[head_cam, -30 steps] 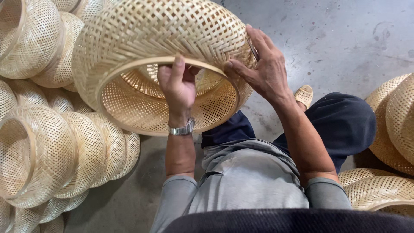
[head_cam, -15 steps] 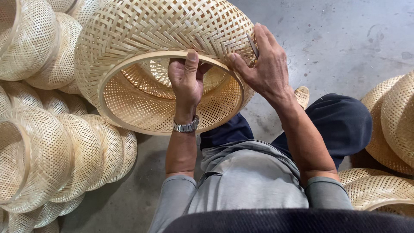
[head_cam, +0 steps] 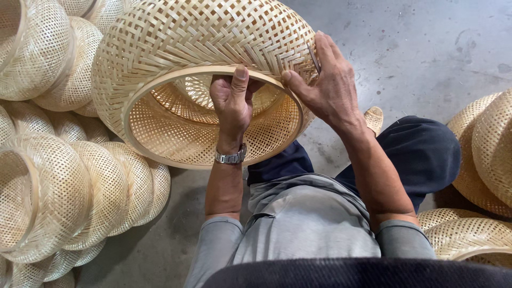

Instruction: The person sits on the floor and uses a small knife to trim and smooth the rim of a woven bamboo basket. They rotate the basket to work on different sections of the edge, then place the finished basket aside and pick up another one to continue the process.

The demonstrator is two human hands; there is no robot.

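Note:
A large woven bamboo basket (head_cam: 192, 48) lies tipped on its side in front of me, its open mouth with a smooth wooden rim facing me. My left hand (head_cam: 232, 104), with a metal watch on its wrist, reaches into the mouth and grips the rim from inside, thumb over the top edge. On the outer weave at the right side rests my right hand (head_cam: 328, 85), fingers spread, thumb at the rim. A thin dark tool or strip shows by the fingers of that hand; I cannot tell what it is.
Several nested stacks of similar woven baskets (head_cam: 58, 192) fill the left side. More baskets (head_cam: 485, 149) lie at the right, and others (head_cam: 464, 234) beside my knee. Grey concrete floor (head_cam: 416, 48) stretches beyond. My dark trouser leg (head_cam: 421, 154) and a sandal (head_cam: 375, 118) lie beneath the basket.
My left hand has shifted right and up along the inside of the rim. The basket has turned slightly. The right hand stays on the outer weave.

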